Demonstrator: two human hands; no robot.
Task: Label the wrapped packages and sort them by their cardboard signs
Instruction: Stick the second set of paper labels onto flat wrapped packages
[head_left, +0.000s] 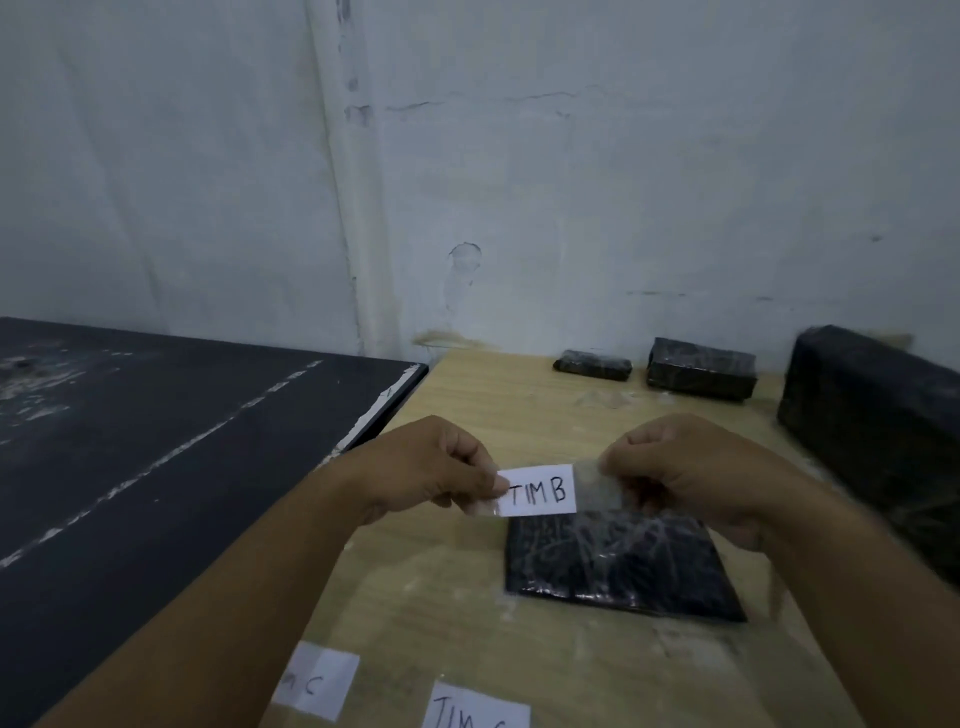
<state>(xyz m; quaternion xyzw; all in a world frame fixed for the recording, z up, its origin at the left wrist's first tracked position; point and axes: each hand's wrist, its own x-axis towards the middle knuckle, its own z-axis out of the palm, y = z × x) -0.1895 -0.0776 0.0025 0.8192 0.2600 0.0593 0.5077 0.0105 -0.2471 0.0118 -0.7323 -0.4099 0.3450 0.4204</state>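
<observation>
Head view: left hand pinches one end of a white paper label reading TIM B, and right hand pinches its clear tape. They hold it just above a flat black package in crinkled glossy wrap on the pale wood counter. This looks like the labelling step; next it likely needs lowering and smoothing flat.

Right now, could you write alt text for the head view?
Left hand and right hand pinch a taped label reading TIM B above a black wrapped package on a wooden table. Three more packages sit near the wall.
</observation>
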